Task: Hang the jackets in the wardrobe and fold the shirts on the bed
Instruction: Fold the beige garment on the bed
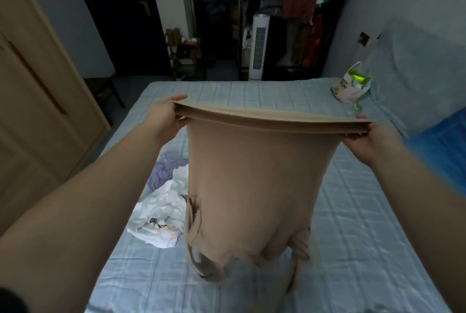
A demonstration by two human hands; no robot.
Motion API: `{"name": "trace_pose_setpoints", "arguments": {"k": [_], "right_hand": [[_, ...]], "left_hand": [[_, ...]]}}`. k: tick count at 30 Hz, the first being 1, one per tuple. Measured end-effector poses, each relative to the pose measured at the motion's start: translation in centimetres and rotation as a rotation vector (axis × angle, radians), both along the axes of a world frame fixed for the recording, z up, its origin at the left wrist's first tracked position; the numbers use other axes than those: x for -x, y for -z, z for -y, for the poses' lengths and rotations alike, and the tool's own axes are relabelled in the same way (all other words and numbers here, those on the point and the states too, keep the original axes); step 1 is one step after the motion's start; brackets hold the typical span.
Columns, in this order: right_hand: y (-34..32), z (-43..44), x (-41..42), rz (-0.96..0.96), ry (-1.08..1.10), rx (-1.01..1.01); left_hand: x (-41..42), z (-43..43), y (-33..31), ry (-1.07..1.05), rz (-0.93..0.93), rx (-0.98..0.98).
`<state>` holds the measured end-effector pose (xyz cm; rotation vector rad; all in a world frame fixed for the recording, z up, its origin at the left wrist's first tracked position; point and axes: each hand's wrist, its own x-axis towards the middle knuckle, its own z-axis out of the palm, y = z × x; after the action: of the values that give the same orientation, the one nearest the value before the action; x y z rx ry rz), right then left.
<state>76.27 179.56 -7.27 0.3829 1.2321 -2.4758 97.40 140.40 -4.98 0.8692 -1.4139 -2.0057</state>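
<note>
The left hand (164, 121) and right hand (370, 143) each pinch one end of the tan shirt (252, 181), pulling its top edge taut between them. The rest hangs below the hands, over the bed (353, 224). Under the left hand, a crumpled white shirt (161, 209) and a lavender garment (164, 171) lie partly hidden behind the hanging cloth. A plastic bag (351, 84) sits beyond the right hand, and the wardrobe (37, 85) stands left of the left hand.

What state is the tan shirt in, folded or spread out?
Spread out: the tan shirt hangs full length over the bed, its upper edge pinched taut between left hand and right hand.
</note>
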Motion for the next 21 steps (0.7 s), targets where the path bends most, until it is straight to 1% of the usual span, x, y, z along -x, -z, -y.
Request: {"name": "trace_pose_setpoints", "arguments": {"k": [6,10,13,17,21], "right_hand": [[-2.1,7.4,12.3,-0.074,-0.034,0.129],[-3.9,11.1,18.8,-0.086,0.007,0.25],[-4.6,12.3,21.4,-0.119,0.004,0.314],[-4.2,11.7,22.2,-0.183,-0.03,0.306],[-2.3,9.0,20.3,-0.199,-0.059,0.291]], "left_hand": [[12.7,2.4,-2.9,-0.018,-0.003,0.102],[18.2,3.7,-4.3,-0.04,0.005,0.149],[19.9,4.3,-5.4,-0.054,-0.061,0.125],[19.9,5.0,-6.1,-0.03,-0.164,0.063],[17.4,5.0,-3.9,0.028,-0.204,0.005]]}}
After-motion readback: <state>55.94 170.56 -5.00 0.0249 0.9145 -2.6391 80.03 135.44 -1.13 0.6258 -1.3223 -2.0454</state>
